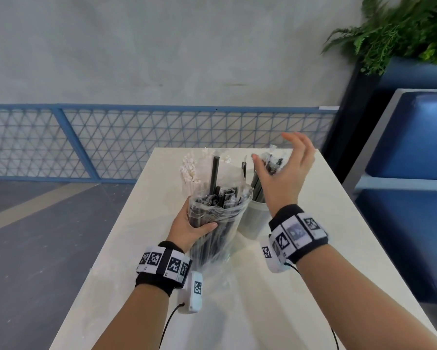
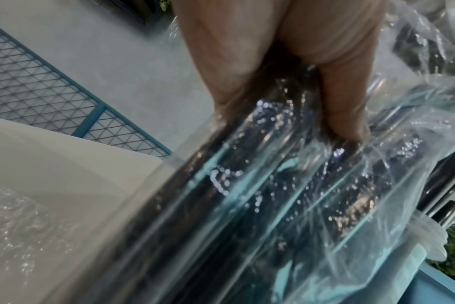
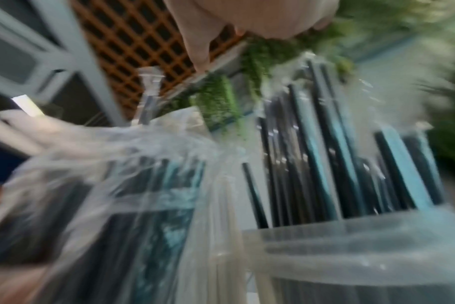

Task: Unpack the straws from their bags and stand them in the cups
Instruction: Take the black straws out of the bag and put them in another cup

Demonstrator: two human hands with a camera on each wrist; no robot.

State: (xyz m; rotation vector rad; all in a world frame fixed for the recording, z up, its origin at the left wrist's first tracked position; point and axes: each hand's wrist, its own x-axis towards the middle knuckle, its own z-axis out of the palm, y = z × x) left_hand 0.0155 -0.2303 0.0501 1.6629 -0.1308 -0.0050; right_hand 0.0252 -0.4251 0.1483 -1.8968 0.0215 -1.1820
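Note:
My left hand (image 1: 196,224) grips a clear plastic bag (image 1: 220,218) full of black straws, held upright on the white table (image 1: 275,311); the thumb presses across its front. In the left wrist view the left hand (image 2: 286,61) squeezes the crinkled bag (image 2: 273,195). One black straw (image 1: 214,173) sticks up out of the bag's open top. Right of the bag stands a translucent cup (image 1: 254,218) holding wrapped black straws (image 1: 259,183). My right hand (image 1: 278,157) hovers over their tops, fingers spread, holding nothing. The right wrist view, blurred, shows the cup (image 3: 351,246) and its straws (image 3: 325,154).
White paper-wrapped straws (image 1: 189,170) stand behind the bag; what holds them is hidden. Crumpled clear plastic (image 2: 13,226) lies on the table by my left wrist. A blue bench (image 1: 414,147) and a plant (image 1: 401,29) are to the right, and a blue mesh railing (image 1: 111,140) lies beyond the table.

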